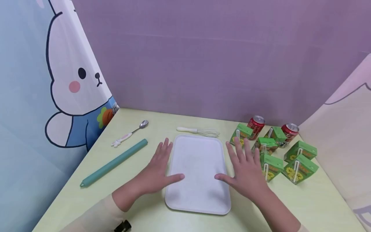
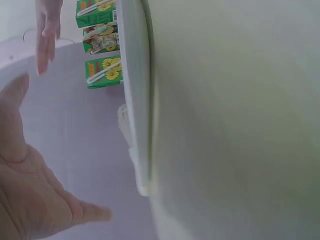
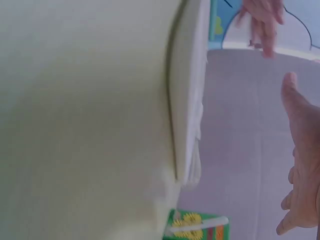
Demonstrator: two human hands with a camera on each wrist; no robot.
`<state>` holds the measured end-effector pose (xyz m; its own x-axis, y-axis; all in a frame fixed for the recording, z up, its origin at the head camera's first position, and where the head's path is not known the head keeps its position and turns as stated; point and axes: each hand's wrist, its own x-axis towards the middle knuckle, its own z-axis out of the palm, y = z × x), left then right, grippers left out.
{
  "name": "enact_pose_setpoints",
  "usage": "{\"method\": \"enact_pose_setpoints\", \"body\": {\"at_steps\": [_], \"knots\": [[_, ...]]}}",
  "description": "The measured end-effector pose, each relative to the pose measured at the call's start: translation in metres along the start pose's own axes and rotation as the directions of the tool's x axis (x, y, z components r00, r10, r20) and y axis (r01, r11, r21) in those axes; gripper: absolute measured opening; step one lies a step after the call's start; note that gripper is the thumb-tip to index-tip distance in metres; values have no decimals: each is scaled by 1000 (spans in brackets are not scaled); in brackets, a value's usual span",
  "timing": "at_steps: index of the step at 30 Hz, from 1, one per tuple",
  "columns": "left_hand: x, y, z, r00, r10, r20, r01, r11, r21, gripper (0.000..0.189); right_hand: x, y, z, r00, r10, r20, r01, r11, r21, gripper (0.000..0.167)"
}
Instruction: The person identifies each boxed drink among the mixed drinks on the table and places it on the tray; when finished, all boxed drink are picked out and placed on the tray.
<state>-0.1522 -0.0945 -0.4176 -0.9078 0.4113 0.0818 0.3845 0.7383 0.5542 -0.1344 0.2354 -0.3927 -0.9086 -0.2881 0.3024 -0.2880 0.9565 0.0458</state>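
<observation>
A white rectangular tray (image 1: 198,170) lies on the table between the two hands. Over its left edge hovers my left hand (image 1: 156,172), fingers straight and thumb reaching inward. My right hand (image 1: 244,172) mirrors it above the right edge, fingers spread, with nothing held. Both wrist views show the palms raised above the level of the tray (image 2: 136,90). Beyond the tray's far edge lies a whisk (image 1: 200,130) with a white handle. Green drink cartons (image 1: 272,164) with straws stand just right of my right hand, which overlaps a few of them in the head view.
Two red soda cans (image 1: 256,126) stand among the cartons at the back right. On the left lie a spoon (image 1: 130,133) with a rabbit-shaped handle and a long green rod (image 1: 114,162). A purple cloth (image 1: 203,64) hangs behind the table.
</observation>
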Motion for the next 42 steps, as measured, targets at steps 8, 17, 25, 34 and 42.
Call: {"method": "enact_pose_setpoints", "body": {"at_steps": [8,17,25,34,42], "knots": [[4,-14,-3,945,-261,198,321,860,-397,108,-6,51,-30,994,84,-69,-80,995,56,107],[-4,-17,2,912,-265,313,348,905,-246,112,-22,110,-37,978,207,15,-206,966,156,99],[-16,-11,6,926,-194,325,272,938,-215,118,-26,128,-25,963,208,174,-237,957,169,99],[-26,-8,13,942,-132,310,214,945,-247,126,-23,134,-12,936,188,296,-250,950,189,89],[-29,-10,20,950,-134,284,216,934,-283,127,-20,136,-8,937,181,298,-251,943,218,87]]}}
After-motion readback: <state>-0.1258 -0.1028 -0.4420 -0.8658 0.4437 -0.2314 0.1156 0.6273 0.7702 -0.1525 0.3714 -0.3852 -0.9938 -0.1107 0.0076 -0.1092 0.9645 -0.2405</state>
